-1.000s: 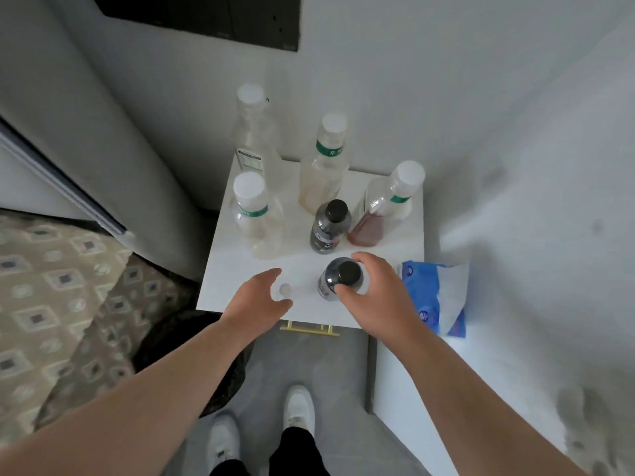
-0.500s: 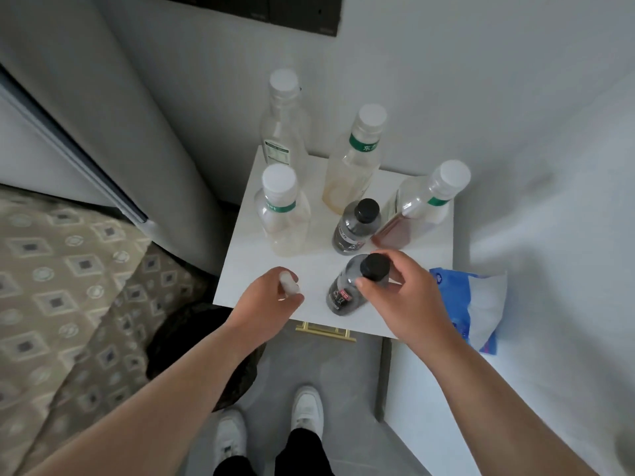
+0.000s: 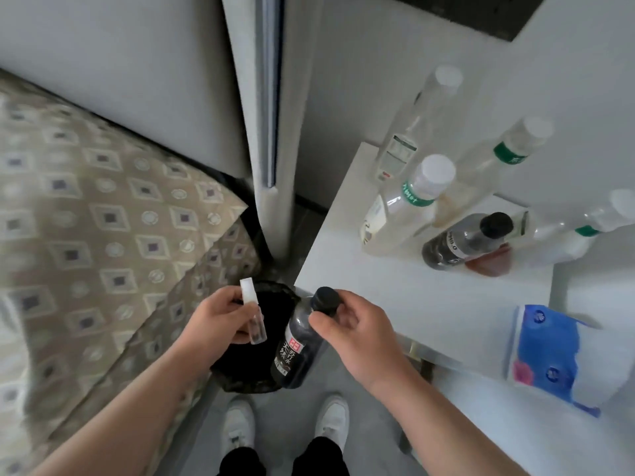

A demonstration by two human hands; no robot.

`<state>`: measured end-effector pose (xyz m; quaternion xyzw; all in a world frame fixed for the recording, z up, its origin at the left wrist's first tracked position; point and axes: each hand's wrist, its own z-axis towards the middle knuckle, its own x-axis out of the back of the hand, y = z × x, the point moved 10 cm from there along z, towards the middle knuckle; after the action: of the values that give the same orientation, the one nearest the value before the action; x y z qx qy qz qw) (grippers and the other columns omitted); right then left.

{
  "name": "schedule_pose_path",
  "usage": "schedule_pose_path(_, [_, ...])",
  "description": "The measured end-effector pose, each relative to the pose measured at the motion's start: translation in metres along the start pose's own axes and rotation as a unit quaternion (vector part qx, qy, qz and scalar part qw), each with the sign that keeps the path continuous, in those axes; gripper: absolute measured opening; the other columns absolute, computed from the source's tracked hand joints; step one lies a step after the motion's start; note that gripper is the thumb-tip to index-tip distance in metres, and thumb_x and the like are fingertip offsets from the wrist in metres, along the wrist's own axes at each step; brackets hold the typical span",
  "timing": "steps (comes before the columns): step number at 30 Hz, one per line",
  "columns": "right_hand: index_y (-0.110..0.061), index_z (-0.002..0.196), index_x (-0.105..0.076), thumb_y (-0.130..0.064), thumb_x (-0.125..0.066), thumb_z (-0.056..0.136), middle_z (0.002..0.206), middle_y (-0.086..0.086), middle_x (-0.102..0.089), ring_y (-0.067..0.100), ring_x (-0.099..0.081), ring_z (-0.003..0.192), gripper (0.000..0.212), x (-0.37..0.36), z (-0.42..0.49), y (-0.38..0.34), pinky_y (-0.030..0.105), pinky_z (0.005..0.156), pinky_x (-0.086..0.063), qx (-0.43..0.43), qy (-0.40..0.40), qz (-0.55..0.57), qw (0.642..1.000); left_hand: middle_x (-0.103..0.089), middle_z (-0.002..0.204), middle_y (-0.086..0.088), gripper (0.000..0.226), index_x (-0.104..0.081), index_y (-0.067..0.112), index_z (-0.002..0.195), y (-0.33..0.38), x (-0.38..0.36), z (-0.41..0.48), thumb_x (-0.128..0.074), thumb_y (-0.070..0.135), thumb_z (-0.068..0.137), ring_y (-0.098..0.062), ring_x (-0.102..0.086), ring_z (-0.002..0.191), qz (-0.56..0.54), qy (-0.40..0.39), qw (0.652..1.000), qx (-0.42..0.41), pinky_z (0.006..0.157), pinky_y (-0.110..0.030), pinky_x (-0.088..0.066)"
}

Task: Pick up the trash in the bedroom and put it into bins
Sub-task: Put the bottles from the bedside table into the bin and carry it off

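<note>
My right hand (image 3: 357,333) pinches a dark bottle (image 3: 297,348) by its black cap and holds it hanging over a black-lined bin (image 3: 271,304) on the floor. My left hand (image 3: 214,317) grips a small clear vial with a white cap (image 3: 252,312), also above the bin. Several more bottles stand on the white nightstand (image 3: 395,290) to the right: a dark one with a black cap (image 3: 460,243) and clear ones with white caps (image 3: 409,207).
A patterned bedspread (image 3: 103,242) fills the left, its corner beside the bin. A blue tissue pack (image 3: 546,355) lies at the right on a white surface. A grey headboard panel (image 3: 268,115) rises behind the bin. My white shoes (image 3: 240,427) stand on grey floor.
Both hands lifted their items off the nightstand and moved left, over the bin. The view has swung left toward the bed.
</note>
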<state>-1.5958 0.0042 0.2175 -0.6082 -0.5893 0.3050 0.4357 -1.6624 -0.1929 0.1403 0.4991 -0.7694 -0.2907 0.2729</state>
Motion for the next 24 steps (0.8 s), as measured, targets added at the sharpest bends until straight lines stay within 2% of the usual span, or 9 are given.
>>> schedule_pose_path(3, [-0.022,0.090,-0.070,-0.013,-0.070,0.082,0.084,-0.012,-0.074,0.000,-0.068,0.081,0.012,-0.054,0.022,0.035,0.022,0.076,-0.054,-0.015,-0.026,-0.035,0.999,-0.063,0.069,-0.006,0.004,-0.057,0.009,0.092,-0.041,0.030,0.023,-0.055,0.005,0.092,-0.013,-0.060,0.053,-0.002,0.036,0.999,0.018,0.060,-0.031,-0.053])
schedule_pose_path(6, [-0.030,0.095,-0.069,-0.026,-0.071,0.080,0.092,-0.014,-0.074,0.001,-0.068,0.089,0.016,-0.095,0.050,0.075,0.035,0.086,-0.056,-0.023,-0.025,-0.074,0.997,-0.063,0.074,-0.007,0.002,-0.058,0.012,0.093,-0.081,0.048,0.053,-0.057,0.011,0.091,-0.016,-0.059,0.061,0.004,0.059,0.998,0.027,0.060,-0.029,-0.051])
schedule_pose_path(10, [-0.031,0.100,-0.069,-0.034,-0.073,0.078,0.095,-0.015,-0.073,0.001,-0.066,0.093,0.022,-0.123,0.088,0.129,0.028,0.086,-0.053,-0.030,-0.002,-0.129,0.991,-0.062,0.077,-0.010,0.007,-0.055,0.020,0.087,-0.132,0.058,0.091,-0.059,0.015,0.090,-0.018,-0.058,0.064,0.014,0.082,0.996,0.034,0.061,-0.031,-0.049])
schedule_pose_path(14, [-0.022,0.101,-0.072,-0.031,-0.074,0.078,0.095,-0.009,-0.074,0.007,-0.067,0.092,0.024,-0.136,0.113,0.175,0.023,0.078,-0.048,-0.048,0.001,-0.165,0.985,-0.064,0.081,-0.010,0.011,-0.057,0.025,0.083,-0.177,0.049,0.116,-0.064,0.017,0.085,-0.025,-0.064,0.075,0.024,0.059,0.997,0.047,0.070,-0.042,-0.056])
schedule_pose_path(17, [-0.024,0.097,-0.073,-0.026,-0.073,0.081,0.089,-0.013,-0.071,0.003,-0.065,0.086,0.016,-0.141,0.128,0.209,0.011,0.068,-0.043,-0.077,-0.009,-0.179,0.981,-0.064,0.078,-0.014,0.007,-0.059,0.018,0.079,-0.202,0.042,0.137,-0.063,0.016,0.084,-0.029,-0.065,0.077,0.058,0.064,0.995,0.055,0.074,-0.046,-0.058])
schedule_pose_path(19, [-0.024,0.099,-0.074,-0.024,-0.072,0.081,0.090,-0.014,-0.071,0.002,-0.064,0.087,0.018,-0.141,0.134,0.225,0.005,0.067,-0.042,-0.084,-0.006,-0.185,0.979,-0.063,0.072,-0.016,0.021,-0.059,0.009,0.075,-0.209,0.039,0.149,-0.059,0.027,0.087,-0.032,-0.064,0.075,0.132,0.083,0.987,0.044,0.069,-0.042,-0.055])
schedule_pose_path(20, [-0.023,0.101,-0.073,-0.023,-0.072,0.081,0.092,-0.012,-0.071,0.003,-0.064,0.089,0.020,-0.143,0.137,0.231,0.007,0.070,-0.043,-0.080,-0.008,-0.197,0.977,-0.062,0.071,-0.015,0.028,-0.059,0.007,0.074,-0.210,0.037,0.155,-0.056,0.030,0.089,-0.032,-0.063,0.076,0.170,0.089,0.980,0.042,0.065,-0.037,-0.050])
schedule_pose_path(22, [-0.019,0.101,-0.072,-0.021,-0.072,0.080,0.096,-0.005,-0.072,0.009,-0.064,0.091,0.021,-0.150,0.146,0.247,0.016,0.075,-0.045,-0.083,-0.019,-0.227,0.970,-0.058,0.073,-0.009,0.025,-0.057,0.010,0.075,-0.221,0.033,0.167,-0.055,0.030,0.090,-0.029,-0.061,0.080,0.221,0.093,0.969,0.056,0.063,-0.029,-0.038])
schedule_pose_path(24, [-0.017,0.102,-0.069,-0.021,-0.070,0.082,0.100,-0.002,-0.071,0.010,-0.061,0.092,0.021,-0.157,0.155,0.262,0.019,0.076,-0.040,-0.088,-0.031,-0.251,0.963,-0.057,0.075,-0.007,0.021,-0.054,0.012,0.075,-0.235,0.026,0.183,-0.055,0.027,0.090,-0.029,-0.060,0.084,0.231,0.083,0.966,0.076,0.064,-0.027,-0.036])
